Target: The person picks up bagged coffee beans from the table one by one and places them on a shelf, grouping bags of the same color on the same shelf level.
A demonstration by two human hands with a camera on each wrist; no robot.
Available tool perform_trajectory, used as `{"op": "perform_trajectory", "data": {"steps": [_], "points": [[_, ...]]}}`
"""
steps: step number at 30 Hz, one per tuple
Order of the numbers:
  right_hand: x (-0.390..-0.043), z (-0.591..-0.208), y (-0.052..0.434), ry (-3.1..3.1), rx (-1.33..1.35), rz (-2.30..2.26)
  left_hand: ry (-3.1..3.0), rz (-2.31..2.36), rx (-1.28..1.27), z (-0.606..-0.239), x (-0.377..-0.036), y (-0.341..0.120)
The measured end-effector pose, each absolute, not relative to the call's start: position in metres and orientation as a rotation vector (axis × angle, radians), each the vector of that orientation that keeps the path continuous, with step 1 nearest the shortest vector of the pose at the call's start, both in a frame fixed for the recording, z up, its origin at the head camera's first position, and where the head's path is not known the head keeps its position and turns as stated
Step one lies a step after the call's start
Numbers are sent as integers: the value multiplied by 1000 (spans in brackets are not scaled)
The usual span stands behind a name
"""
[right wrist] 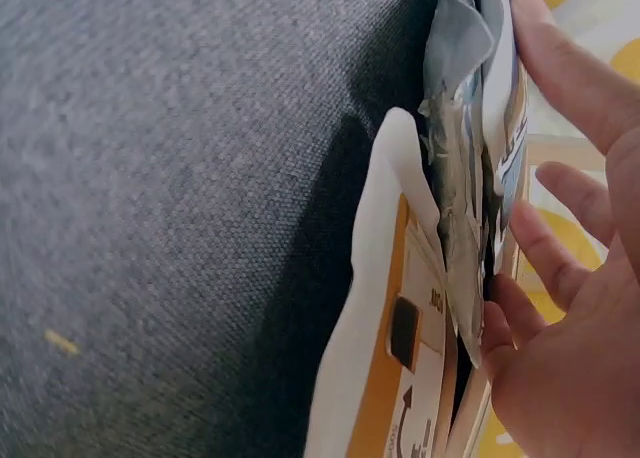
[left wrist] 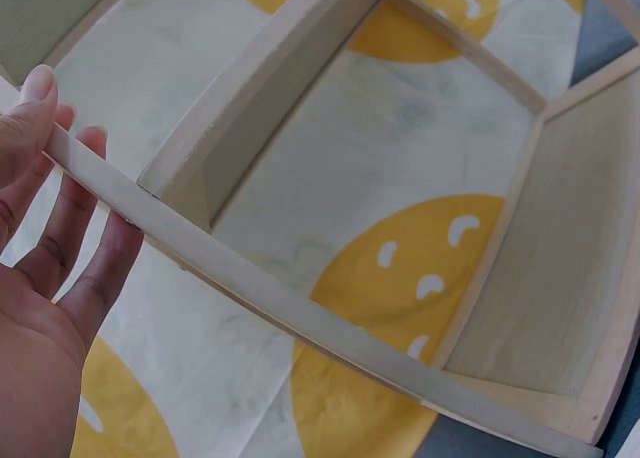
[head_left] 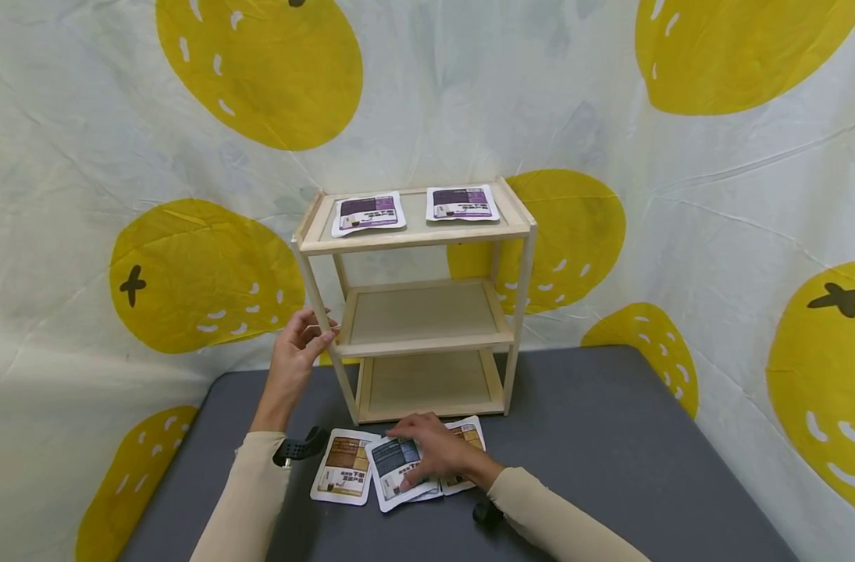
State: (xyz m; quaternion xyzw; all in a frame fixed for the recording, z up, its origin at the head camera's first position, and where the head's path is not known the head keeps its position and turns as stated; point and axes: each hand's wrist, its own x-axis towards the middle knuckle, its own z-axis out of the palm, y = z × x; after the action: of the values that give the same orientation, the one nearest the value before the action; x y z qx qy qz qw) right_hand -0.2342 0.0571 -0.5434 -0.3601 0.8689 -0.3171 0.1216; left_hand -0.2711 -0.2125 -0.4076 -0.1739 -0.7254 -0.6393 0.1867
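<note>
From the head camera I am seeing my left hand (head_left: 297, 343) bracing the wooden shelf (head_left: 416, 300) by its left post, fingers loosely spread, while my right hand (head_left: 430, 453) is lying flat on the blue pouch (head_left: 397, 468) on the grey table (head_left: 610, 468), at six o'clock from the shelf. The left wrist camera is showing straight fingers (left wrist: 70, 228) touching the post against the lemon-print cloth (left wrist: 420, 268). The right wrist camera is showing relaxed, parted fingers (right wrist: 570, 68) pressing the stacked pouches (right wrist: 450, 278) on the grey felt.

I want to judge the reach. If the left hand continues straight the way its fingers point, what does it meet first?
Probably nothing new: the left hand fingers already touch the front left post of the wooden shelf, beside the middle tier. Behind it lies only the empty middle board, though depth is unclear.
</note>
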Motion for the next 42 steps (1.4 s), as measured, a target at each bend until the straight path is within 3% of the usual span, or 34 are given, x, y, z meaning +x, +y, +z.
{"op": "perform_trajectory", "data": {"steps": [23, 42], "points": [[-237, -547, 72, 2316, -983, -1300, -2024, -1818, -500, -405, -272, -211], [-229, -545, 67, 2314, -738, -1450, -2011, -1846, -496, -406, -269, -211]]}}
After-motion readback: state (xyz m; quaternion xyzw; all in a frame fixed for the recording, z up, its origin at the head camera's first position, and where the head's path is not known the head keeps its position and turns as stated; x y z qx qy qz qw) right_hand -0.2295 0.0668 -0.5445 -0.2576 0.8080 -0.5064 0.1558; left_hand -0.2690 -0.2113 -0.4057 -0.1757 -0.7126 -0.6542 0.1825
